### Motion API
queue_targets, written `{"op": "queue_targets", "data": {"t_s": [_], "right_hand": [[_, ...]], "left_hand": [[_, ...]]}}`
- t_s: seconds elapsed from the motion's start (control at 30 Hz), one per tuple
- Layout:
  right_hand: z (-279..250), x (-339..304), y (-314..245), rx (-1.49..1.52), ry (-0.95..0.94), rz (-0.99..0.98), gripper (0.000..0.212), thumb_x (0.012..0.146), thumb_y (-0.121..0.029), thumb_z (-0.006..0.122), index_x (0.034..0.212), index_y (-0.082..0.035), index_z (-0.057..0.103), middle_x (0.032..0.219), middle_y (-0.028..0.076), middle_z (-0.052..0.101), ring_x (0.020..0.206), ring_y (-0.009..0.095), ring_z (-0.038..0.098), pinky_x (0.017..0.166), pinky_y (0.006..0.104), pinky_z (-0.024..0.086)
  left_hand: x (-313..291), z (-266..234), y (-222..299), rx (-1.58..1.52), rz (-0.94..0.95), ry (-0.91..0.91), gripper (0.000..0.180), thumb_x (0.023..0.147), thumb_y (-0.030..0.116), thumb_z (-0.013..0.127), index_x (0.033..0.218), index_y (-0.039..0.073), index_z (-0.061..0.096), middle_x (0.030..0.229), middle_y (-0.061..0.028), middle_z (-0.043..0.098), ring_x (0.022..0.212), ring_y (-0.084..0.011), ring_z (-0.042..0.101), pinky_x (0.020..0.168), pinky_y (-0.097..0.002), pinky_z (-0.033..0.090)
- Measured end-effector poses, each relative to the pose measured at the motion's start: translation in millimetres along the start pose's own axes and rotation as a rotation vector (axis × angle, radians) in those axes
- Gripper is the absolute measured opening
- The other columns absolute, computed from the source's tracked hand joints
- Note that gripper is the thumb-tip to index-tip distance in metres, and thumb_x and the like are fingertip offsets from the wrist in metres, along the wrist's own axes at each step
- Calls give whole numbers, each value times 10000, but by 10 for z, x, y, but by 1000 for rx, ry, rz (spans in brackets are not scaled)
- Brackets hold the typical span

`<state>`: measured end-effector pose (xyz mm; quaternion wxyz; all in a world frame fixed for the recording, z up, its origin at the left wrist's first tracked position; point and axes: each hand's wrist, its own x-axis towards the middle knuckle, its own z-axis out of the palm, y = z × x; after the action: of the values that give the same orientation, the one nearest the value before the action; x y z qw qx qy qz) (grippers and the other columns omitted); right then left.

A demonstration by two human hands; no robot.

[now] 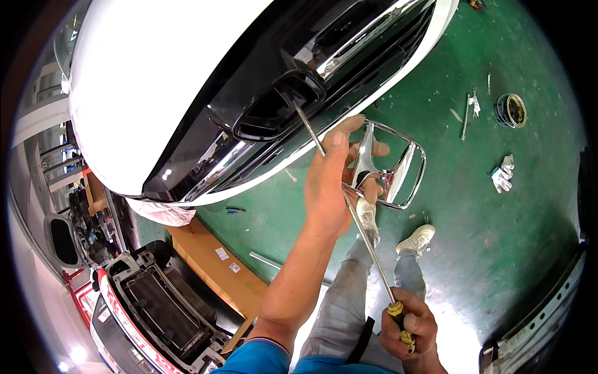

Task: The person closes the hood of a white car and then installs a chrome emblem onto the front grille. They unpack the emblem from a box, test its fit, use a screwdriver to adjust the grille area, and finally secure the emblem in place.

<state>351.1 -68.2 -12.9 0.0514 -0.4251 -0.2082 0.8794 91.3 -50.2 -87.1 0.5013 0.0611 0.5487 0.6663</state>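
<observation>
My left hand is closed on a chrome car emblem, a rounded frame with an H-like shape inside, held beside the bumper. In my right hand, low in the view, is the yellow-and-black handle of a long screwdriver. Its metal shaft runs up behind my left hand and shows again above it. The far end reaches in front of the black recess in the car's grille; whether it touches cannot be told. The white car with its glossy black grille fills the upper left.
On the green floor to the right lie a wrench, a pair of gloves and an open round tin. Pliers and a long cardboard box are at the left. A stripped car front stands lower left.
</observation>
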Motion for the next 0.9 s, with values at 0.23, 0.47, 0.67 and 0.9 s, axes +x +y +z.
{"op": "queue_targets", "data": {"t_s": [0.23,0.47,0.67,0.9], "right_hand": [[122,128,18,-1200,178,-665,456,733,66,675,1185,44,629,739,150,634,593,219,642,502,283,467],[-190,187,173,550,-241,51,572,897,-146,636,1404,45,449,753,231,604,419,184,501,362,292,376],[-576,240,584,424,-412,-20,606,912,-192,630,1433,28,413,755,236,611,416,198,508,377,300,383],[-721,-200,689,-113,-39,161,623,792,47,674,1382,39,472,930,226,675,753,236,666,660,334,533]], "left_hand": [[28,16,-40,-6,42,-36,605,1051,448,315,1408,-37,375,1054,-244,624,530,-153,559,587,-300,518],[12,27,10,23,45,-53,581,1053,420,332,1407,-38,376,1043,-239,632,547,-160,571,558,-294,503],[-191,-8,-134,77,-71,-3,540,1047,389,382,1386,-30,409,1036,-195,646,553,-145,575,555,-273,497],[-638,-251,-408,121,-163,51,498,1043,377,415,1381,12,443,1049,-144,654,560,-101,569,550,-244,487]]}}
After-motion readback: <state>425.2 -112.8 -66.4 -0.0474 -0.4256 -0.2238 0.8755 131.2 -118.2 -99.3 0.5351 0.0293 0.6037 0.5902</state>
